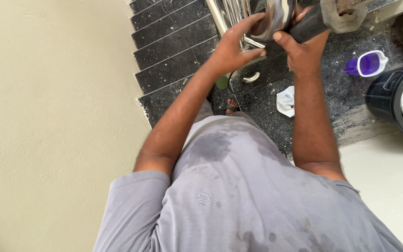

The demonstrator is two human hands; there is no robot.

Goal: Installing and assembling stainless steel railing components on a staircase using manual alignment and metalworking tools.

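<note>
A shiny steel handrail (278, 16) runs across the top of the head view, with thin steel bars (227, 14) beside it going down the stairs. My left hand (234, 46) is spread against the rail's underside, fingers touching the metal. My right hand (299, 44) is closed around the black handle of a power tool (311, 25), whose grey body (343, 14) sticks out to the right at the rail. My grey, wet-spotted shirt fills the bottom of the view.
Black speckled stairs (173, 51) descend at top left beside a cream wall (47, 116). On the dark landing lie a crumpled white cloth (285, 100), a purple jug (367, 64) and a black bin (397, 98). My sandalled foot (231, 106) stands on a step.
</note>
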